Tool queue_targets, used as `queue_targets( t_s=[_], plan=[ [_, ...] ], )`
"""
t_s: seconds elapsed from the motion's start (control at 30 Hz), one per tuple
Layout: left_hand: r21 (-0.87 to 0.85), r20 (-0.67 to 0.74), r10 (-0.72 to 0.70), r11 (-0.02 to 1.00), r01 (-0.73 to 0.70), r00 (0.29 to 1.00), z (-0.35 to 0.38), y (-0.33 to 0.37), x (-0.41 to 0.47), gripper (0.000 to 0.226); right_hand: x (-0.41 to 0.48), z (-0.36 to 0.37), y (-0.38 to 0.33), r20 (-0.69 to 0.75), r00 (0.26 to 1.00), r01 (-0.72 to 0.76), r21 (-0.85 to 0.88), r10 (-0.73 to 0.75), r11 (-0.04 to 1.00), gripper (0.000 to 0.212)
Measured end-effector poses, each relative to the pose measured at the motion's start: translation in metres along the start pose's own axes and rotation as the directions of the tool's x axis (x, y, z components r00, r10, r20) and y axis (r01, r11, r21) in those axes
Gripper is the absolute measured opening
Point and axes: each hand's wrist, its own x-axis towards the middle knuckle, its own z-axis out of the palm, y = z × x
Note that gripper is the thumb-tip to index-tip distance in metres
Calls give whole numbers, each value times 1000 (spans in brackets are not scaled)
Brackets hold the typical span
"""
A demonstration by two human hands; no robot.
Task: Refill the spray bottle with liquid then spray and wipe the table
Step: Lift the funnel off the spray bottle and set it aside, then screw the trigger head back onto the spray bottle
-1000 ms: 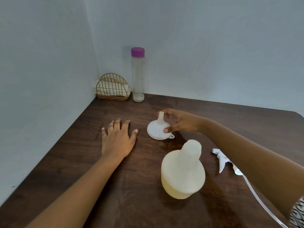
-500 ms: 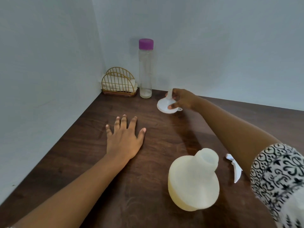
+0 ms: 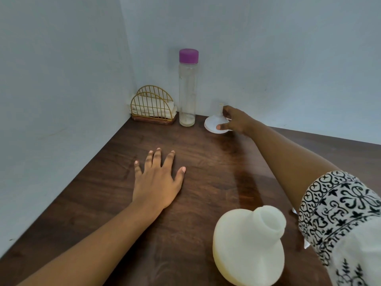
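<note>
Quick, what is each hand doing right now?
Left hand: open, resting flat on the table.
Right hand: gripping the white funnel.

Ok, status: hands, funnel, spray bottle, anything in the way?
Left hand flat on dark wooden table. Right hand grips white plastic funnel, wide end down, by back wall. Cream plastic spray bottle open-topped. Tall clear purple-capped bottle stands left of funnel, apart.

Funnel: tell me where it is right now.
Head view: the white funnel is at the far edge of the table by the back wall, spout up, just right of the purple-capped bottle, held by the right hand.
</note>
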Motion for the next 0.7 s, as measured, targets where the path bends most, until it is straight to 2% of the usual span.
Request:
queue_targets(
  t_s=[0.1, 0.2, 0.33, 0.4, 0.47, 0.53, 0.6, 0.63, 0.7],
  plan=[
    [-4, -8, -4, 1000, 4, 1000, -1, 0, -1, 64, -18, -12, -9, -51, 999, -16, 13, 17, 1000, 92],
    [-6, -27, -4, 1000, 4, 1000, -1, 1, -3, 65, -54, -39, -17, -119, 993, -23, -30, 19, 999, 89],
    [-97, -67, 2, 995, -9, 998, -3, -2, -6, 62, -130, -74, -28, -110, 993, -52, -144, 36, 988, 59],
    [-286, -116, 6, 957, -40, 993, -7, -4, -14, 57, -177, -82, -27, -115, 991, -91, -212, 67, 973, 46],
    [-587, -180, -91, 809, -33, 980, -16, -5, -31, 52, -221, -82, -21, -122, 984, -158, -247, 131, 956, 32],
    [-833, -208, -279, 553, -20, 938, -26, -4, -59, 46, -260, -78, -7, -121, 970, -230, -156, 212, 961, 14],
    [-930, -289, -405, 334, -154, 867, -38, 6, -106, 37, -292, -73, 8, -129, 946, -309, -69, 299, 949, 6],
    [-937, -331, -416, 252, -242, 847, -45, 17, -135, 32, -305, -70, 14, -139, 930, -349, -50, 339, 936, 2],
    [-946, -325, -341, 104, -308, 882, -52, 45, -189, 19, -322, -64, 26, -142, 898, -424, -36, 415, 905, 12]
  ],
)
